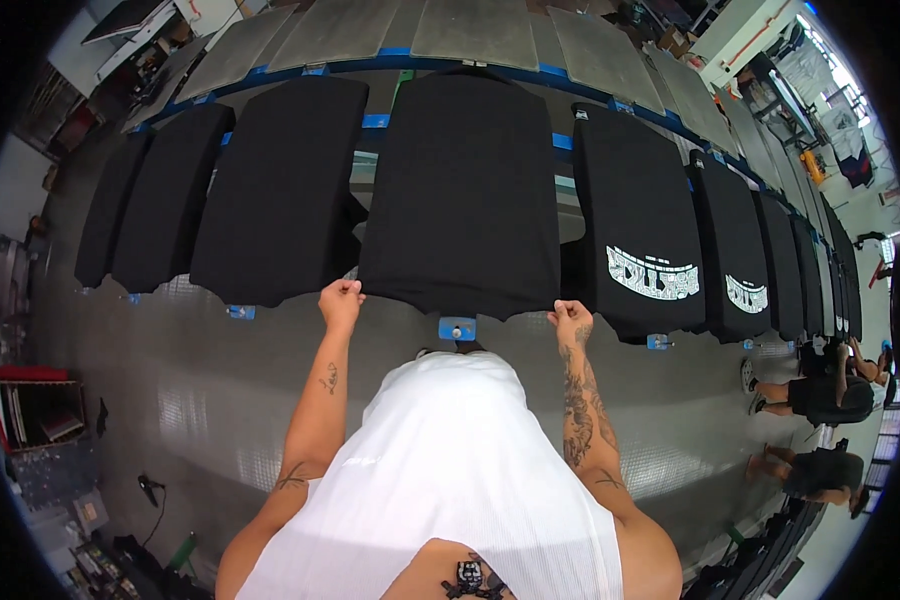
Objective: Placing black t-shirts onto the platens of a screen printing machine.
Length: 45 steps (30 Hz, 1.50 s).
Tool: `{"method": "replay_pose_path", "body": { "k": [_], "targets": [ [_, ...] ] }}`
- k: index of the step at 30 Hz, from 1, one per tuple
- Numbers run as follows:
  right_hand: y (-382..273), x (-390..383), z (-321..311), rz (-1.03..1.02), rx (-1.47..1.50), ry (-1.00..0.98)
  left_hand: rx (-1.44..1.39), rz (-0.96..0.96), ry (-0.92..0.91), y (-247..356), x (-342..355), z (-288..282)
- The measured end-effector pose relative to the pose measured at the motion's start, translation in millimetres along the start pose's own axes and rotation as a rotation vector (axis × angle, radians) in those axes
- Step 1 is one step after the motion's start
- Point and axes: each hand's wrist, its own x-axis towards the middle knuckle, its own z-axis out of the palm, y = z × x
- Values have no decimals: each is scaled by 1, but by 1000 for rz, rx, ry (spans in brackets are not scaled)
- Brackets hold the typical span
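Observation:
A plain black T-shirt (460,190) is stretched over the printing board straight in front of me, its lower edge toward me. My left hand (342,300) pinches the shirt's near left corner. At the near right corner, the fingers of my right hand (571,318) are closed on the same shirt. Between my hands the hem dips slightly, and a blue bracket (457,328) sticks out beneath it. To the right, another black shirt (638,220) carries a white print (654,273). On the left lies a black shirt (280,190) with no print showing.
More shirt-covered boards (732,250) run along both sides. Behind them, bare grey boards (485,35) sit past a blue rail (395,52). Two people (820,395) stand at the far right. A red bin (38,408) is at the left, and a cabled device (149,487) lies on the floor.

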Motion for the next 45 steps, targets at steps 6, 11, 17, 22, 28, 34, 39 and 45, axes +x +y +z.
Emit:
{"method": "replay_pose_path", "body": {
  "k": [6, 11, 17, 22, 28, 34, 39, 45],
  "targets": [
    [17, -5, -10, 51, 253, -31, -379, -128, -99, -16, -1, -6],
    [22, -7, -9, 104, 326, -47, -486, -167, -116, -30, -2, -9],
    [13, -27, -22, 364, 164, -85, -426, -409, -111, -13, -23, -9],
    [9, -25, -1, 665, 689, -135, -755, -696, -277, -11, -14, 0],
    [36, -19, 15, 426, 679, 90, -704, -490, -25, -42, -5, 15],
    [11, -21, 12, 678, 802, 53, -724, -620, -49, -29, -12, 9],
    [27, -2, 7, 550, 749, 68, -870, -654, -169, -41, -6, 10],
    [49, 16, 4, 727, 840, -9, -869, -801, -222, -37, 1, 11]
  ]
}}
